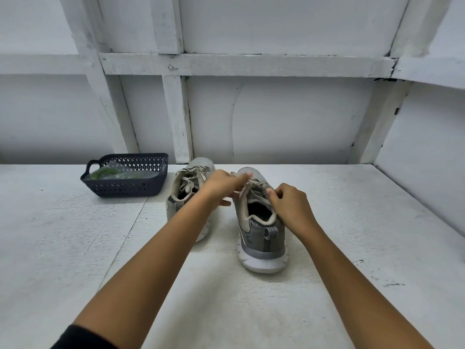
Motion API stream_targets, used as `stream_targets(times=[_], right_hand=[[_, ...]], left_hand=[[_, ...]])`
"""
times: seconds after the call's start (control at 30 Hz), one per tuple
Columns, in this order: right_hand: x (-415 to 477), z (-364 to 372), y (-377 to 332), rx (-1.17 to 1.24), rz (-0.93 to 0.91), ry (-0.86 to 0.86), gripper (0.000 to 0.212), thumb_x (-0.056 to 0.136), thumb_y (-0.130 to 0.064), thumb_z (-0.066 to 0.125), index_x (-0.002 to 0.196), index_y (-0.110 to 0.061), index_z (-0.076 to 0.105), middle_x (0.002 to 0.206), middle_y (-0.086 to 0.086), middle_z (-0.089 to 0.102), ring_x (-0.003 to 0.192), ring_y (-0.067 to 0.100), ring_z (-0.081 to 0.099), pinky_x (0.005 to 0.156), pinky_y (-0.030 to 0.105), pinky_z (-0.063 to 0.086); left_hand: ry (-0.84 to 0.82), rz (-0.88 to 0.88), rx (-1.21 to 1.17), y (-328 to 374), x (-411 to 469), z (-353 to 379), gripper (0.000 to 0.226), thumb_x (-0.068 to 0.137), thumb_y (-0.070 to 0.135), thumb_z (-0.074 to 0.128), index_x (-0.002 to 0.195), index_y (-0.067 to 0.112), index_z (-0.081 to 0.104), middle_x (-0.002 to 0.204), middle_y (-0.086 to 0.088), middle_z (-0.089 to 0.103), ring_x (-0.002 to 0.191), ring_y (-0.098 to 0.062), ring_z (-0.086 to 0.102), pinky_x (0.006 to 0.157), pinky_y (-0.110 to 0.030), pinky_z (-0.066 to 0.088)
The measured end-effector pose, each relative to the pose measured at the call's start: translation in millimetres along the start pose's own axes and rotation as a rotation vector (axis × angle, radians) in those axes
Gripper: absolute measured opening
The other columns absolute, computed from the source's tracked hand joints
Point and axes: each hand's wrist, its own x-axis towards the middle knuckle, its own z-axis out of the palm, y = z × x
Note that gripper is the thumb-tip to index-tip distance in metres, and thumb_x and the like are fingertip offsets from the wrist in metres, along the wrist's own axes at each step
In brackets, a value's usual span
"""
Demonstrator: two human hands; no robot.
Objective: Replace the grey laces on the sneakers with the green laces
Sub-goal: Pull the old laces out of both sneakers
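Two grey sneakers stand side by side on the white table, heels toward me. The left sneaker (189, 187) has its grey lace tied. Both hands are over the right sneaker (260, 230). My left hand (222, 187) pinches its grey lace (245, 191) near the top eyelets, fingers stretched toward the toe. My right hand (289, 204) is closed on the lace at the right side of the tongue. Green laces (105, 173) lie in clear wrapping inside a dark basket (125, 187) at the back left.
The white table (352, 222) ends at a white panelled wall with timber battens behind the shoes. A side wall (427, 172) rises at the right. My left forearm crosses in front of the left sneaker.
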Motion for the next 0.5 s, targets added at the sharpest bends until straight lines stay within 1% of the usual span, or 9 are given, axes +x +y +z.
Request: stream_targets(times=[0.07,0.1,0.13,0.2,0.3,0.33,0.37,0.43,0.5], right_hand=[[0,0,0,0.001,0.003,0.002,0.031,0.096,-0.033,0.047,0.096,-0.005,0.060,0.096,0.015,0.066,0.093,0.031,0.058,0.069,0.029,0.037],[0,0,0,0.000,0.004,0.002,0.031,0.096,-0.033,0.047,0.096,-0.005,0.060,0.097,0.015,0.066,0.093,0.031,0.058,0.069,0.029,0.037],[0,0,0,0.000,0.005,-0.001,0.031,0.096,-0.033,0.047,0.096,-0.005,0.060,0.097,0.015,0.066,0.093,0.030,0.058,0.069,0.029,0.036],[0,0,0,0.000,0.009,-0.006,0.032,0.097,-0.033,0.047,0.096,-0.004,0.060,0.097,0.015,0.066,0.093,0.030,0.058,0.068,0.029,0.036],[0,-1,0,-0.005,0.009,-0.005,0.032,0.097,-0.034,0.047,0.096,-0.004,0.060,0.096,0.014,0.066,0.092,0.029,0.058,0.068,0.029,0.036],[0,-1,0,-0.007,0.010,-0.005,0.032,0.097,-0.033,0.047,0.096,-0.004,0.060,0.096,0.014,0.066,0.093,0.030,0.058,0.068,0.029,0.036],[0,0,-1,-0.009,0.009,-0.005,0.032,0.097,-0.033,0.047,0.096,-0.004,0.060,0.097,0.014,0.066,0.093,0.030,0.058,0.069,0.029,0.037],[0,0,-1,-0.014,0.007,-0.007,0.032,0.097,-0.033,0.047,0.096,-0.004,0.060,0.098,0.015,0.066,0.095,0.031,0.058,0.070,0.029,0.037],[1,-1,-1,-0.016,0.007,-0.007,0.032,0.097,-0.032,0.048,0.097,-0.003,0.060,0.099,0.016,0.066,0.096,0.032,0.058,0.072,0.031,0.038]], left_hand=[[0.046,0.080,0.073,-3,0,6,0.025,0.088,0.033,0.064,0.085,0.008,0.069,0.082,-0.008,0.064,0.076,-0.018,0.058,0.054,-0.021,0.043],[0.096,0.115,0.076,-3,1,6,0.022,0.089,0.028,0.064,0.082,0.008,0.070,0.079,-0.009,0.064,0.075,-0.019,0.056,0.051,-0.020,0.041],[0.134,0.136,0.051,-1,1,5,0.020,0.090,0.025,0.063,0.078,0.009,0.069,0.077,-0.009,0.064,0.074,-0.018,0.055,0.051,-0.021,0.040],[0.177,0.144,-0.120,5,4,-1,0.022,0.092,0.022,0.060,0.072,0.013,0.067,0.074,-0.006,0.063,0.071,-0.017,0.056,0.056,-0.023,0.041],[0.237,0.076,-0.512,15,5,-12,0.021,0.092,0.022,0.059,0.074,0.013,0.064,0.073,0.000,0.061,0.066,-0.009,0.056,0.059,-0.024,0.046],[0.240,0.063,-0.552,16,5,-14,0.021,0.092,0.024,0.060,0.074,0.013,0.063,0.073,0.000,0.061,0.066,-0.009,0.056,0.060,-0.025,0.047],[0.217,0.053,-0.507,15,6,-14,0.023,0.091,0.029,0.060,0.075,0.012,0.063,0.074,0.001,0.061,0.067,-0.010,0.056,0.061,-0.027,0.048],[0.106,0.017,-0.299,9,3,-7,0.029,0.090,0.036,0.061,0.081,0.009,0.064,0.077,-0.001,0.062,0.070,-0.013,0.056,0.062,-0.027,0.049],[0.013,0.023,-0.105,0,0,4,0.024,0.090,0.031,0.062,0.088,0.007,0.066,0.082,-0.007,0.063,0.076,-0.018,0.057,0.057,-0.022,0.047]])
